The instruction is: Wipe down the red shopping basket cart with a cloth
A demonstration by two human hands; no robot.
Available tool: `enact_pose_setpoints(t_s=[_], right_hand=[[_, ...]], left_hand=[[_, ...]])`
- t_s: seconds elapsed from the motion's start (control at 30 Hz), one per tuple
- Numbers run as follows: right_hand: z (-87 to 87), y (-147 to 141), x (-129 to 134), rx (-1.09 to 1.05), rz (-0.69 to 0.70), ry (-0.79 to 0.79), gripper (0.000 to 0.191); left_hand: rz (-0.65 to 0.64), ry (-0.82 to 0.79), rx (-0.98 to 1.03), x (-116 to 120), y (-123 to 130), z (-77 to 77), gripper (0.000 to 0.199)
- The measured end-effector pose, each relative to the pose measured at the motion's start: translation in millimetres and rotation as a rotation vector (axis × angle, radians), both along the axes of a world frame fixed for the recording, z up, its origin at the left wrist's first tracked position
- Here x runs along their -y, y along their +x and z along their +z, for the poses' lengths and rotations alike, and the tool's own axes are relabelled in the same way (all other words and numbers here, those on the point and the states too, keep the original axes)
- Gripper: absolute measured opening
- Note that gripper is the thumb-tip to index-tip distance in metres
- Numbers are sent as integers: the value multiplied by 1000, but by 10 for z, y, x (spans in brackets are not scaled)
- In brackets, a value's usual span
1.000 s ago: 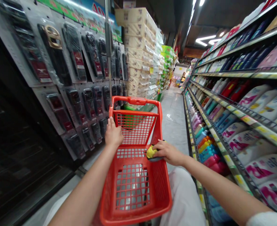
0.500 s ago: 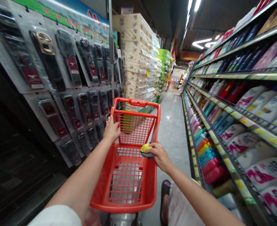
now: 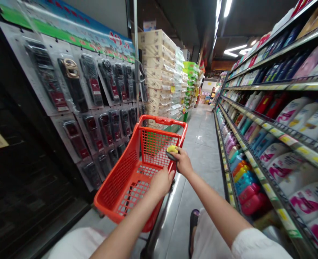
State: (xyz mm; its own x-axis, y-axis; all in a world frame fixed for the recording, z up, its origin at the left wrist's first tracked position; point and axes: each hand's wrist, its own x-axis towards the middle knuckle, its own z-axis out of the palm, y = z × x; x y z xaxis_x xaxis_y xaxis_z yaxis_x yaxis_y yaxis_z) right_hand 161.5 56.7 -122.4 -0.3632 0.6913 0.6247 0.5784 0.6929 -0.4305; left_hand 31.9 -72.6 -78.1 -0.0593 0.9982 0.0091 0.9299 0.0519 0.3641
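A red plastic shopping cart [image 3: 116,176] stands before me, turned at an angle, with a grid floor and a handle bar at its far end. My left hand [image 3: 162,181] reaches across the basket and is closed over its right-hand rim; the fingertips are partly hidden. Just beyond it, my right hand [image 3: 184,162] is closed on a folded yellow-and-grey cloth [image 3: 172,149], beside the cart's right rim near the handle end. Nothing lies in the visible part of the basket.
Packaged belts [image 3: 74,86] hang on a rack at the left. Stacks of packaged goods [image 3: 159,72] rise beyond the cart. Along the right runs a shelf [image 3: 277,133] full of bottles. Grey tiled floor [image 3: 199,151] lies between, with my foot [image 3: 193,230] on it.
My left hand has gone from the cart's left rim to its right rim. The cart has swung round, its near end now further left. My right hand with the cloth has moved slightly up.
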Motion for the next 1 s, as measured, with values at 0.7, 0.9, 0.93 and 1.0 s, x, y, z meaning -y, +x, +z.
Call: enact_pose_setpoints(t_s=[0.7,0.9,0.93,1.0], right_hand=[[791,790,-398,-138,-370,-77,52],[1567,1197,-842,-700,-509,221,39],[1619,1188,-870,-733,-564,309,43],[1577,1120,-868,-696,-649,422,47]], left_hand=[[-218,12,131,243,-747,-123,26],[-268,26,218,272,-866,-44,29],[-280,34,236,285,-862,-38,29],[-294,54,260,314,-842,-30,30]])
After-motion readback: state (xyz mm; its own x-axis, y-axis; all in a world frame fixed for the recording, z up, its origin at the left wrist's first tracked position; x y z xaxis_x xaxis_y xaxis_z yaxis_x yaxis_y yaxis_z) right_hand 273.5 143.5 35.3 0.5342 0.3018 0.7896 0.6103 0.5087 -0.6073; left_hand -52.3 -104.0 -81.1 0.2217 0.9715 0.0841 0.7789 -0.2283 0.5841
